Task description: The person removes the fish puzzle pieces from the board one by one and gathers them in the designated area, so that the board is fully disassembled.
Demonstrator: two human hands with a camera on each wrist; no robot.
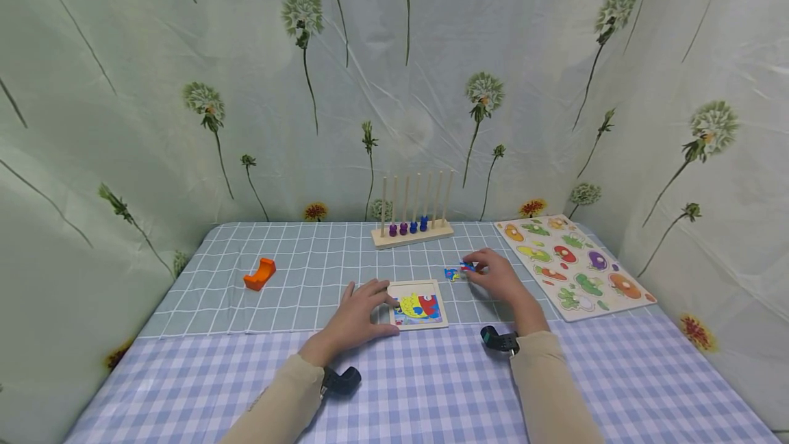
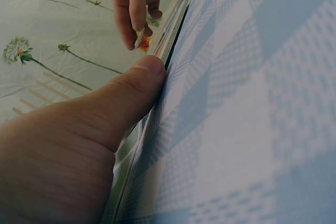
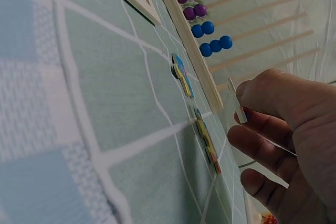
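A wooden-framed jigsaw puzzle [image 1: 418, 305] with a red and yellow fish lies on the cloth, partly filled. My left hand [image 1: 359, 317] rests at its left side, fingers spread along the edge and the straight thumb [image 2: 128, 90] at the near corner. To the right and farther back, my right hand [image 1: 495, 278] pinches a thin puzzle piece [image 3: 237, 100] between thumb and fingers, raised over the cloth. Beneath it lie two loose puzzle pieces, one blue and yellow piece [image 3: 182, 76] and another piece [image 3: 208, 141] beside it.
Behind the puzzle stands a wooden peg rack [image 1: 411, 235] with purple and blue beads. At the right lies a vegetable knob-puzzle board [image 1: 570, 262]. An orange curved block [image 1: 260, 274] sits at the left. A flowered curtain [image 1: 407, 88] hangs around the table.
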